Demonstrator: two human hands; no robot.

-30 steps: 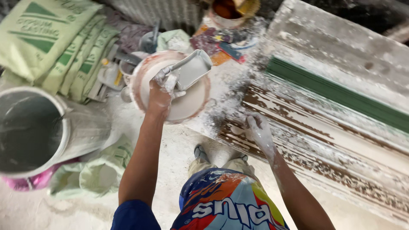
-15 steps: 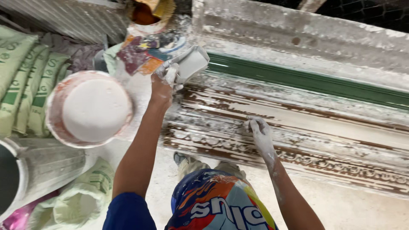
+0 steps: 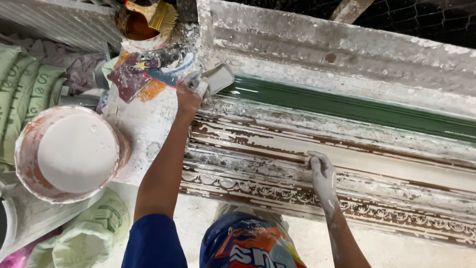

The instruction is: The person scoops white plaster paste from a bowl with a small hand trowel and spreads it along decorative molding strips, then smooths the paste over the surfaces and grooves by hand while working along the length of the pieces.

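My left hand (image 3: 191,89), coated in white plaster, grips a small plaster-covered cup (image 3: 217,78) and holds it tilted over the left end of a long ornate mould (image 3: 347,144). The mould has brown ridged channels smeared with white and a green strip (image 3: 357,106) along its upper part. My right hand (image 3: 320,171), also white with plaster, rests flat on a ridge in the mould's middle, fingers together, holding nothing. A pinkish bucket of white plaster (image 3: 69,154) stands to the left of my left arm.
Stacked green sacks (image 3: 25,94) lie at far left. A tub with a brush (image 3: 146,20) sits at top left beside colourful scrapers (image 3: 144,72). A crumpled pale-green bag (image 3: 91,233) lies on the floor. Wire mesh (image 3: 421,20) runs behind the mould.
My left hand lifted the cup from the plaster bucket and carried it right to the mould's left end. The view shifted right. My right hand stayed on the mould.
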